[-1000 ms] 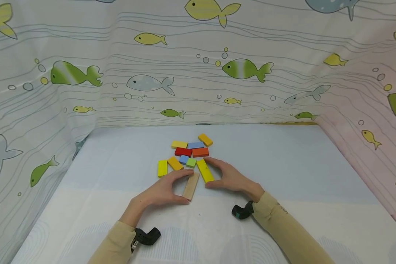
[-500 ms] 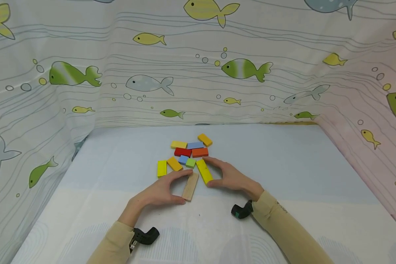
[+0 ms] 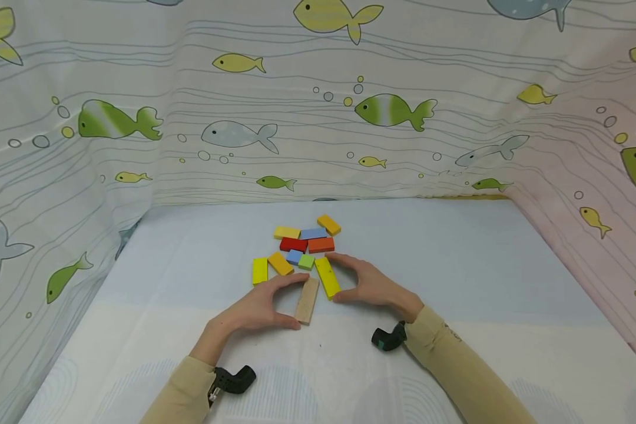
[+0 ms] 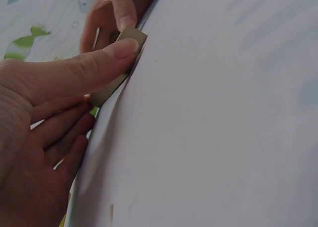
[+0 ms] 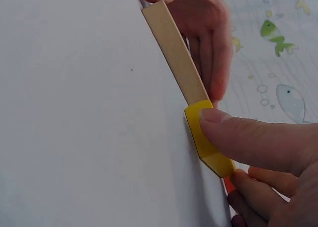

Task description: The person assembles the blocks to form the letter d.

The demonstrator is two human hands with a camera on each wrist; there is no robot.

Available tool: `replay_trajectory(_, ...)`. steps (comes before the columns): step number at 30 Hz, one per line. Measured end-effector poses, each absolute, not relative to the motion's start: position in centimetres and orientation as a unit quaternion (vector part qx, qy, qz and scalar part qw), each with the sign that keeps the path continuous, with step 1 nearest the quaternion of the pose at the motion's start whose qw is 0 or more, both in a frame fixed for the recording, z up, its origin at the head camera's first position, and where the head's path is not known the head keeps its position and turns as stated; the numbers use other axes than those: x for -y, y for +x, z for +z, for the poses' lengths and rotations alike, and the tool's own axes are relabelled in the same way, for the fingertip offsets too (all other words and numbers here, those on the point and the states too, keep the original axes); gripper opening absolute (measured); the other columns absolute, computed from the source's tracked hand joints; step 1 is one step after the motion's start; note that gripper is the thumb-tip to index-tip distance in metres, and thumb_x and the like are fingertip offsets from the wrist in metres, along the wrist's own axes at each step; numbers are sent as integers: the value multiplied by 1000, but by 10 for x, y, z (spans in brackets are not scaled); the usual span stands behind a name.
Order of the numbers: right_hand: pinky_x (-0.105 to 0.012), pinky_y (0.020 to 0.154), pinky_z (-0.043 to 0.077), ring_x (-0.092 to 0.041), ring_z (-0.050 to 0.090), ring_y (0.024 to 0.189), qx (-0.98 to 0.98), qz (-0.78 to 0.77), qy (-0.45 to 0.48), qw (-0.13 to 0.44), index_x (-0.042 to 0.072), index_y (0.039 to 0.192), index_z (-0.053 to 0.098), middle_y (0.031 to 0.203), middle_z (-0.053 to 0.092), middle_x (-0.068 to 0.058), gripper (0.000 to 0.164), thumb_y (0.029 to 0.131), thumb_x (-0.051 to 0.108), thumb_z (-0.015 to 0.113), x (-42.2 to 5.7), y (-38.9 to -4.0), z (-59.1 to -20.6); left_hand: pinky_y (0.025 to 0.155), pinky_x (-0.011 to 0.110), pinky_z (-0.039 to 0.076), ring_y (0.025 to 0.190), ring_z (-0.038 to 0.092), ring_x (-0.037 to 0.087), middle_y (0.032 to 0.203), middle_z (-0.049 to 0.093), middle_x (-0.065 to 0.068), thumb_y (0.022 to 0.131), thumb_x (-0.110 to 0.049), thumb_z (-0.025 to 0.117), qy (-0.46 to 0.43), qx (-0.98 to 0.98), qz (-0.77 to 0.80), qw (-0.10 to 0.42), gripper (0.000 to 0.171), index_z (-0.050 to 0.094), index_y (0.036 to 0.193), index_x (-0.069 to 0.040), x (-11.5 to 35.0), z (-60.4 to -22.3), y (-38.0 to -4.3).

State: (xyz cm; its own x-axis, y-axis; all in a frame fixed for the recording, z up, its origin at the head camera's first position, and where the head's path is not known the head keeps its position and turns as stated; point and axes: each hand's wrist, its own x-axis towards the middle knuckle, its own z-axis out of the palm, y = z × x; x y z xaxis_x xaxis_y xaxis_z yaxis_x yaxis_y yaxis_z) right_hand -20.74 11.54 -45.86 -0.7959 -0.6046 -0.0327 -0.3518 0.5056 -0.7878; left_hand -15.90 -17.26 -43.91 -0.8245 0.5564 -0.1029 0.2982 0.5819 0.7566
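My left hand holds a plain wooden block lengthwise, thumb at the near end and fingers at the far end. Just right of it, my right hand grips a long yellow block the same way. Both blocks lie on the table, slanting so their far ends open into a narrow V-like gap with the near ends. In the right wrist view the thumb presses the yellow block, and the wooden block shows beyond it. The left wrist view shows the thumb on the wooden block's end.
Past the hands lie a short green block, a short blue block, an orange block and a yellow block. Farther back are a dark red block, an orange-red block and several others. A fish-patterned curtain hangs behind.
The yellow block has slid slightly toward me and turned a little, with its near end shifting left. The wooden block has moved only slightly. Both hands keep their hold.
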Motion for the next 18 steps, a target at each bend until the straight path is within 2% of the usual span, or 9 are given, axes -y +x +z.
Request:
replay_trajectory(9, -53, 121, 26, -20, 34, 147, -859, -418, -260, 144, 26, 152, 41, 157, 40, 8, 87, 78, 38, 84, -117, -207, -461, 116, 58, 32, 145, 37, 23, 153, 46, -7, 74, -39, 88, 242, -872, 392, 164, 87, 46, 149, -30, 172, -440, -159)
replay_trajectory(18, -52, 120, 28, -21, 36, 146, -860, -428, -246, 132, 24, 151, 45, 155, 43, 7, 89, 74, 41, 87, -120, -205, -463, 115, 56, 36, 142, 41, 23, 149, 50, -10, 73, -40, 89, 245, -876, 388, 149, 86, 48, 148, -29, 169, -442, -157)
